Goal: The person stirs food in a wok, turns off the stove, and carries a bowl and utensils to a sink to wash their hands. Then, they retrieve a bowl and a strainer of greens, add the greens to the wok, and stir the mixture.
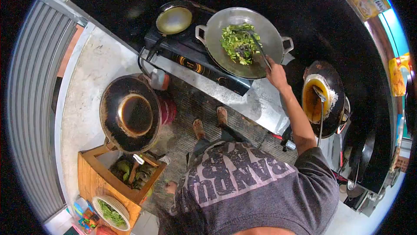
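My right hand (276,73) is closed around the handle of a dark spatula (259,49), whose head rests among chopped green vegetables (236,39). The vegetables lie in a large two-handled metal wok (269,28) on the right side of a black gas stove (171,54). My left hand (170,187) hangs low beside my body, near a wooden crate; its fingers are too small and partly hidden to read. On the stove's left burner sits a small frying pan (173,20) with a yellowish inside.
To the left stands a big blackened wok (110,117), with dark liquid in it. A wooden crate (97,170) and a basket of green leaves (100,209) are below it. At right, another wok (334,87) holds brown oil and a long-handled ladle (322,113).
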The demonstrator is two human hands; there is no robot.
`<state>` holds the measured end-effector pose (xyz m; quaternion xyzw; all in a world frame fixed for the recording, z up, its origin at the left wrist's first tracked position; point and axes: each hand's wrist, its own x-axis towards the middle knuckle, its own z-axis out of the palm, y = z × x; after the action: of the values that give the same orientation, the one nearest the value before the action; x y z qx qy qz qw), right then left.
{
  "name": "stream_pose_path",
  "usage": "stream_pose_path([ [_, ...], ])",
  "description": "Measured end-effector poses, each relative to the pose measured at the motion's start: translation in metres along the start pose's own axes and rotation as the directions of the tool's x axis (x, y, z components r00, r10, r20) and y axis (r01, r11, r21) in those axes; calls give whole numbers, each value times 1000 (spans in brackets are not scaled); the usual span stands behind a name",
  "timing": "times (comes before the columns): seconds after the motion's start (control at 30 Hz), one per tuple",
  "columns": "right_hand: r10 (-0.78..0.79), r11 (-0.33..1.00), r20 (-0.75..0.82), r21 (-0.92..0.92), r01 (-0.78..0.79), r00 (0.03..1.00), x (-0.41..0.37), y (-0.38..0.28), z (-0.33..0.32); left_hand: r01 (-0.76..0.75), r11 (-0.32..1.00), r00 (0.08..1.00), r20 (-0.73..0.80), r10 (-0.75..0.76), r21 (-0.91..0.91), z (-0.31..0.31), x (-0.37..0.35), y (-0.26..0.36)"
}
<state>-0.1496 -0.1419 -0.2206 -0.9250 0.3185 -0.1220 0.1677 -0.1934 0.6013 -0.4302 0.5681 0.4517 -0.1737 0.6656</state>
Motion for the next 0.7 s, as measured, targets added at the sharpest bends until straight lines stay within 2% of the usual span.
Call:
stream_pose_path([
  [0.1, 63, 994, 170, -103, -45, 983, -1, 4, -7, 51, 996, 997, 52, -56, 79, 27, 6, -22],
  [0.13, 50, 994, 161, -107, -32, 986, -11, -2, -21, 60, 993, 995, 67, -68, 106, 36, 8, -27],
  [0.23, -6, 977, 282, -204, 66, 960, -41, 40, -50, 69, 984, 990, 108, -87, 164, 62, 20, -39],
  [0.3, -11, 993, 315, -107, 47, 949, -52, 7, -109, 63, 979, 987, 131, -89, 194, 79, 27, -44],
  [0.37, 95, 980, 398, -199, -15, 912, -62, -6, -148, 46, 976, 986, 149, -79, 213, 95, 34, -45],
  [0.47, -84, 967, 442, -180, 181, 893, -79, 19, -148, 13, 969, 983, 174, -57, 245, 118, 41, -45],
  [0.57, -124, 971, 385, -141, 191, 914, -70, 45, -89, -17, 957, 982, 183, -38, 290, 131, 41, -49],
  [0.63, -48, 994, 328, -78, 78, 944, -47, 25, -65, -39, 949, 981, 193, -23, 313, 135, 39, -54],
  [0.7, -90, 996, 160, 32, 86, 983, -27, 17, -50, -70, 931, 980, 201, -4, 357, 136, 36, -61],
])
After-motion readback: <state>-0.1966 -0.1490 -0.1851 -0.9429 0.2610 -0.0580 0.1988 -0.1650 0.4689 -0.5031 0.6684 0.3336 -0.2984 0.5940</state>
